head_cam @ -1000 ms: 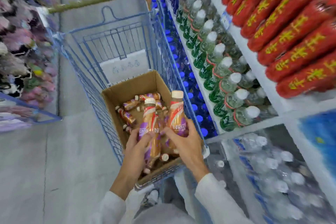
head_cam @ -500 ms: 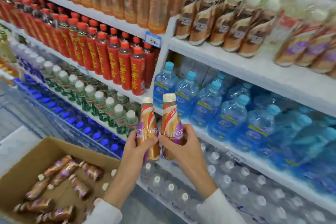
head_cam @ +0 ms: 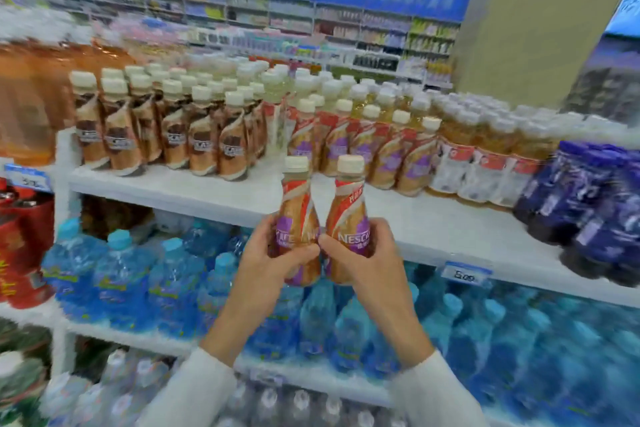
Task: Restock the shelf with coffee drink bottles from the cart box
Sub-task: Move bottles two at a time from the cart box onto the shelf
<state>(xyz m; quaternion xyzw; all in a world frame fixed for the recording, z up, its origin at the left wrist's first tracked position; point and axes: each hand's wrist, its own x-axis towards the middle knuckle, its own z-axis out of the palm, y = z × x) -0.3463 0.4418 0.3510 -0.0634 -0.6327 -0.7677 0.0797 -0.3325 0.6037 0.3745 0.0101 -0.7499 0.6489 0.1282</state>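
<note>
Two upright: left hand [head_cam: 273, 265] wraps left bottle [head_cam: 297, 208] at belly, right hand [head_cam: 365, 262] wraps right bottle [head_cam: 348, 210]. Likely light, stiff, slick-sleeved; belly grip suits. Shelf [head_cam: 433, 218] at 12 o'clock.

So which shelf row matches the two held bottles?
The purple-and-red labelled row, right of the brown-labelled row; same purple band as the held bottles.

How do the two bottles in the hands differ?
The left bottle is in the left hand, the right bottle in the right hand. The left bottle's label shows the end of the brand word; the right bottle's shows its start. The left bottle's cap leans left, the right bottle's leans right. Both have cream caps and gold-and-purple labels.
</note>
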